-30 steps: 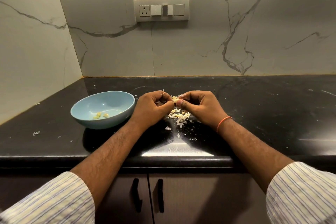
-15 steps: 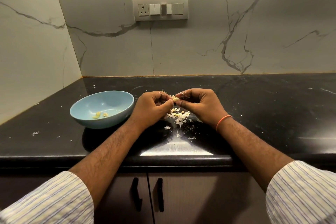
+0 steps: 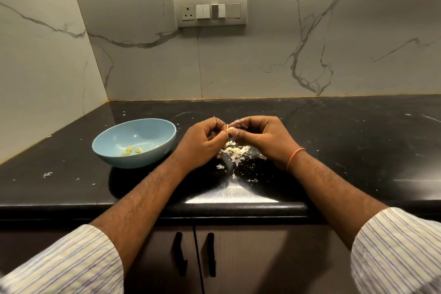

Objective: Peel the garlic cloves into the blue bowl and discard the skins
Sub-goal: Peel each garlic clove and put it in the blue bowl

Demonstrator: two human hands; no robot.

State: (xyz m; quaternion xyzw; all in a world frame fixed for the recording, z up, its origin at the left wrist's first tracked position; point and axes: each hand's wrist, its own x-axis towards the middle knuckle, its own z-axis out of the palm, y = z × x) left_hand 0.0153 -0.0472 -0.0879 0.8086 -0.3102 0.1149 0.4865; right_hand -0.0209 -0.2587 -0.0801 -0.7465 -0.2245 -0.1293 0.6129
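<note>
Head view. My left hand (image 3: 202, 142) and right hand (image 3: 259, 137) meet above the black desk (image 3: 334, 150), fingers of both curled in and pinching one garlic clove (image 3: 230, 129) between the fingertips. A shred of papery skin (image 3: 238, 122) sticks up from my right fingers, another from my left. The blue bowl (image 3: 152, 150) stands just to the left of my left hand, with a few peeled cloves (image 3: 132, 149) lying on its bottom. A heap of loose skins (image 3: 235, 151) lies on the desk directly below my hands.

Risks, as I judge them: the clove is small and probably slick once bared, so it could slip from the pinch and drop into the skins, where pale clove and pale husk are hard to tell apart. Light flakes already lie scattered across the desk, some toward its front edge; any draught or sweep of my wrist could send them off.

Hidden or unclear: my fingers cover most of the clove, so I cannot tell how much skin remains on it. Whether unpeeled cloves lie within the heap is not discernible. The exact count in the bowl is uncertain.
</note>
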